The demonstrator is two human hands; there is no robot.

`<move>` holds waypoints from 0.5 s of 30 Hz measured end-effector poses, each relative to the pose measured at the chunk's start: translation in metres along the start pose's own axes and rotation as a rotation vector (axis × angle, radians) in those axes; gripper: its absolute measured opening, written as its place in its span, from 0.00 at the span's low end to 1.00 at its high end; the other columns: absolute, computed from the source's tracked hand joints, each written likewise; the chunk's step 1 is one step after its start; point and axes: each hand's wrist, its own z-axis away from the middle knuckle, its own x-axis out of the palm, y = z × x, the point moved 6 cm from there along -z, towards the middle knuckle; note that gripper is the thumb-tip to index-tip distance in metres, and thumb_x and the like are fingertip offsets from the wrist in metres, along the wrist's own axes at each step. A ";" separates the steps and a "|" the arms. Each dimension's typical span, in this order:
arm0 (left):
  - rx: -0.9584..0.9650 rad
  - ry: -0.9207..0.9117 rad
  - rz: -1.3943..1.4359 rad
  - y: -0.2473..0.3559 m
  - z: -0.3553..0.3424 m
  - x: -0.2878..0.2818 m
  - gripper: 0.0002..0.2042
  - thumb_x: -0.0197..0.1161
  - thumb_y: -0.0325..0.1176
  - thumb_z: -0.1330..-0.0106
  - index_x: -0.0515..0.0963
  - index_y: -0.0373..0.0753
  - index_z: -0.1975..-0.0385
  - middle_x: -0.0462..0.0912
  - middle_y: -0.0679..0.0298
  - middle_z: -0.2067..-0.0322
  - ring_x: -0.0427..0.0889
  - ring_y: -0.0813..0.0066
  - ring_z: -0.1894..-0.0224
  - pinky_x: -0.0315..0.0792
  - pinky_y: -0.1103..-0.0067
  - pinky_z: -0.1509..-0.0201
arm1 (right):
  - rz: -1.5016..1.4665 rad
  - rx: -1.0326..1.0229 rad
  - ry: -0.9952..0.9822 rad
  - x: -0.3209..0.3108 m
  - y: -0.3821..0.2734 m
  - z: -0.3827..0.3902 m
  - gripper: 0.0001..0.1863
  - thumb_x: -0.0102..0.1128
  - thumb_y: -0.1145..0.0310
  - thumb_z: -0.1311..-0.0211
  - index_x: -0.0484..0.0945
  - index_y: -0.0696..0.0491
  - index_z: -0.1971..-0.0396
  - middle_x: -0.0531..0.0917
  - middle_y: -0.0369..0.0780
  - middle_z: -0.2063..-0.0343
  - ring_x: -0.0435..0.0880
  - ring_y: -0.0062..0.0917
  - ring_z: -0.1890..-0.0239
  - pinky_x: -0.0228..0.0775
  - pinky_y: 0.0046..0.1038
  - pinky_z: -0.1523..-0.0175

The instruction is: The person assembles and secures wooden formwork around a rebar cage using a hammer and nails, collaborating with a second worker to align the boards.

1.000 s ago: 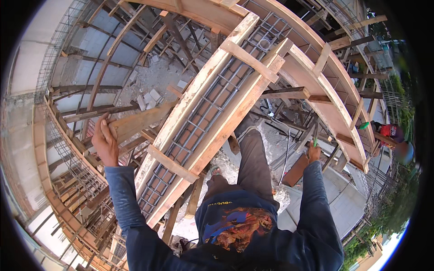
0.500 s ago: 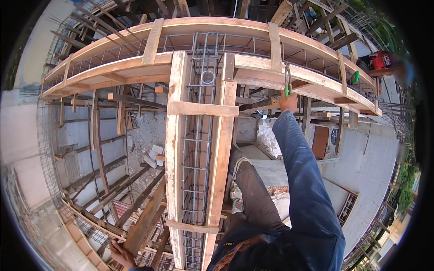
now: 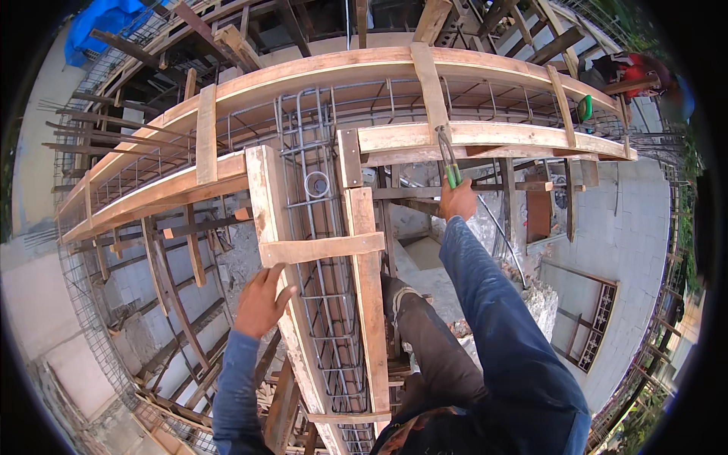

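My left hand (image 3: pixel 259 302) has fingers apart and slightly bent at the left wall (image 3: pixel 267 205) of the timber beam formwork, just below a short cross-piece (image 3: pixel 321 248). My right hand (image 3: pixel 459 199) is closed on long pliers with green handles (image 3: pixel 451 168); their metal head reaches the lower end of an upright cleat (image 3: pixel 429 89) on the crosswise curved-looking formwork (image 3: pixel 491 135). Inside the lengthwise formwork runs a steel rebar cage (image 3: pixel 321 303), with a short round ring (image 3: pixel 317 184) near the junction. My legs (image 3: pixel 425 341) are right of the beam.
Timber props (image 3: pixel 193 250), rough rubble and block walls (image 3: pixel 607 220) lie below and around. Protruding rebar (image 3: pixel 98 129) and a blue tarp (image 3: pixel 95 30) are upper left. A co-worker in red (image 3: pixel 637 72) is at the upper right, near a green object (image 3: pixel 585 108).
My view has turned, squaring up the beam. My left hand has left the loose plank and moved onto the formwork; my right hand has carried the pliers up to the crosswise form.
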 end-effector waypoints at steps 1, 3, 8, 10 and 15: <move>0.112 0.071 0.052 0.004 -0.051 0.015 0.25 0.59 0.45 0.33 0.68 0.38 0.40 0.76 0.47 0.49 0.76 0.45 0.48 0.71 0.60 0.45 | 0.006 0.034 0.002 0.001 -0.002 0.000 0.25 0.61 0.46 0.43 0.73 0.56 0.64 0.84 0.53 0.71 0.84 0.51 0.65 0.74 0.49 0.59; 0.186 0.091 0.066 0.031 -0.152 0.031 0.27 0.60 0.44 0.34 0.66 0.36 0.39 0.72 0.48 0.44 0.72 0.47 0.42 0.68 0.62 0.39 | 0.021 0.084 0.019 -0.003 0.001 -0.003 0.24 0.62 0.47 0.44 0.74 0.55 0.65 0.84 0.52 0.71 0.84 0.51 0.65 0.73 0.49 0.59; 0.163 0.189 -0.043 0.074 -0.309 0.062 0.35 0.63 0.45 0.37 0.58 0.38 0.33 0.54 0.51 0.31 0.55 0.49 0.30 0.57 0.58 0.31 | 0.016 0.107 -0.042 0.012 0.000 -0.004 0.20 0.65 0.53 0.46 0.72 0.53 0.64 0.83 0.50 0.71 0.82 0.51 0.67 0.71 0.51 0.60; 0.138 0.200 -0.062 0.081 -0.342 0.069 0.39 0.64 0.46 0.38 0.54 0.38 0.31 0.48 0.51 0.28 0.49 0.48 0.27 0.53 0.54 0.30 | 0.020 0.098 -0.041 0.014 0.002 -0.004 0.20 0.65 0.54 0.46 0.71 0.53 0.64 0.82 0.50 0.72 0.82 0.51 0.68 0.70 0.51 0.61; 0.039 -0.066 -0.174 0.065 -0.368 0.104 0.56 0.71 0.53 0.48 0.39 0.39 0.27 0.34 0.54 0.26 0.33 0.47 0.25 0.43 0.44 0.29 | 0.039 0.129 -0.167 0.018 0.009 -0.009 0.20 0.66 0.57 0.49 0.69 0.54 0.66 0.81 0.51 0.72 0.81 0.50 0.67 0.71 0.49 0.64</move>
